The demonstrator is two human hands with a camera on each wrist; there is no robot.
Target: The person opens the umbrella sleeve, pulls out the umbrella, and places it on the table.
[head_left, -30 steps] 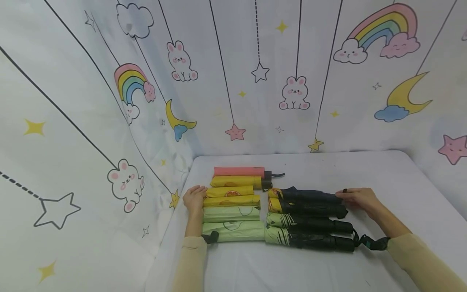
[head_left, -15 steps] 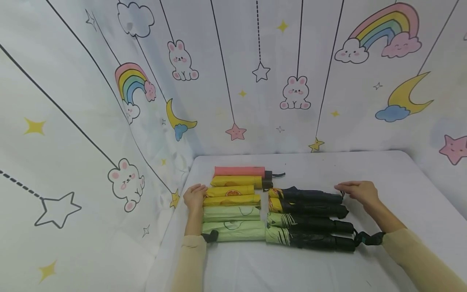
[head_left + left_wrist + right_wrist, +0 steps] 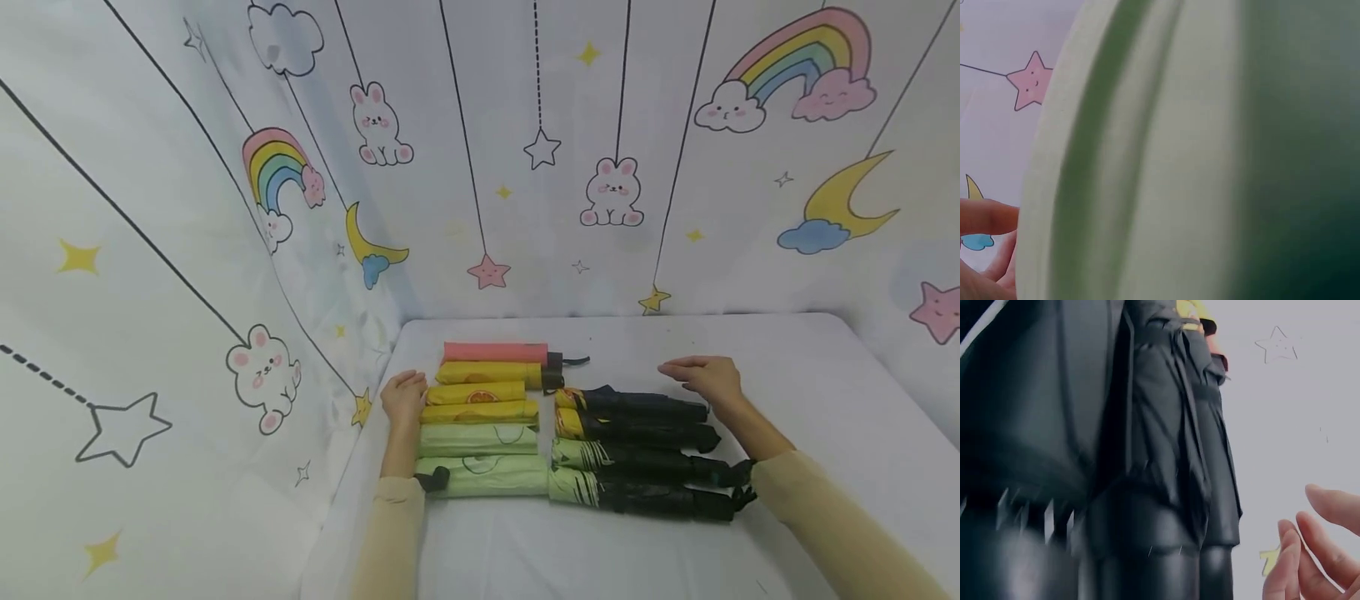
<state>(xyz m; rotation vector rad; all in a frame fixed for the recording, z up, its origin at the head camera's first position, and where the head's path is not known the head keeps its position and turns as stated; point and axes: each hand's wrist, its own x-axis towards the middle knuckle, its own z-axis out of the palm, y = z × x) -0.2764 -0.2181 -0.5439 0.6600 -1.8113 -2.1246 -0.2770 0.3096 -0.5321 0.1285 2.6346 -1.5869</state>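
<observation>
Folded umbrellas lie side by side in two columns. My left hand (image 3: 404,398) is at the left ends of the yellow umbrellas (image 3: 480,393), fingertips beside the one with an orange-slice print. In the left wrist view a pale green umbrella (image 3: 1185,150) hides most of that hand, leaving a thumb and fingers visible. Past the far side of the black and yellow umbrellas (image 3: 637,404), my right hand (image 3: 708,382) hovers with relaxed fingers and nothing between them. Black umbrella cloth (image 3: 1160,412) stands large beside its fingers in the right wrist view.
Farther back lie a pink umbrella (image 3: 495,353) and a yellow one with a black handle (image 3: 553,380). Nearest are the pale green umbrellas (image 3: 487,477) and the black and green ones (image 3: 637,492). The white-covered table (image 3: 600,558) meets a patterned cloth wall (image 3: 450,233).
My right hand has let go of the farthest black umbrella's end and moved up and left, away from it. My left hand has stayed at the yellow umbrellas' ends.
</observation>
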